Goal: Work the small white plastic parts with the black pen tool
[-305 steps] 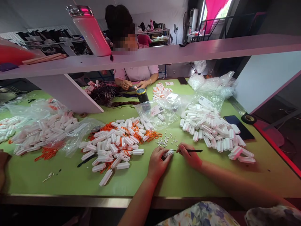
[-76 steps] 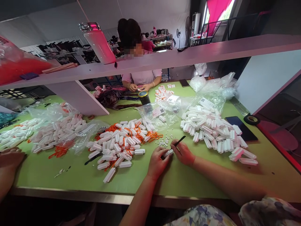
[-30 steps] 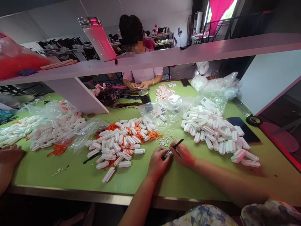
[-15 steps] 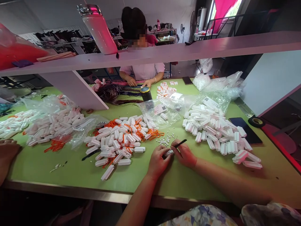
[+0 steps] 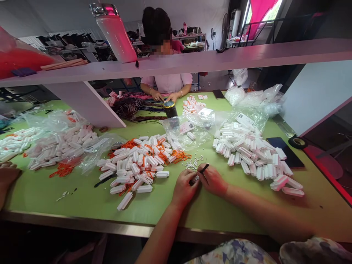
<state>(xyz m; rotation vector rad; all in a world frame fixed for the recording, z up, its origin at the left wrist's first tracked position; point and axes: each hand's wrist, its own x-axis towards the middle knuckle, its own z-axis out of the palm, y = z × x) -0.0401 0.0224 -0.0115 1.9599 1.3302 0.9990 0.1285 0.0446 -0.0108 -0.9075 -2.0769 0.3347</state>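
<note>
Green worktop (image 5: 88, 198) runs beneath a raised pale shelf (image 5: 165, 66), which seems to keep a bottle (image 5: 117, 38) up off the working space; across the table a co-worker (image 5: 169, 83) sits with both hands near dark bundled wires (image 5: 129, 107). Nearer, the person's left hand (image 5: 183, 186) grasps a small white perforated block (image 5: 195, 179) just above the worktop, its fingers curled round it, probably to steady it; the right hand (image 5: 213, 180) pinches a thin black tool (image 5: 204, 168) whose upper end points up and away, a grip that looks suited to fine control; whether the tool's tip touches the block is hidden by the fingers. Tiny white pegs (image 5: 193, 163) lie scattered just beyond both hands, likely so that they need only a short reach; a heap of white blocks (image 5: 244, 148) lies to the right, partly over a dark flat device (image 5: 291, 156), while another heap (image 5: 134, 163), mixed with orange clips (image 5: 181, 157), lies to the left; the two heaps leave a gap between them, which presumably gives the hands room.
</note>
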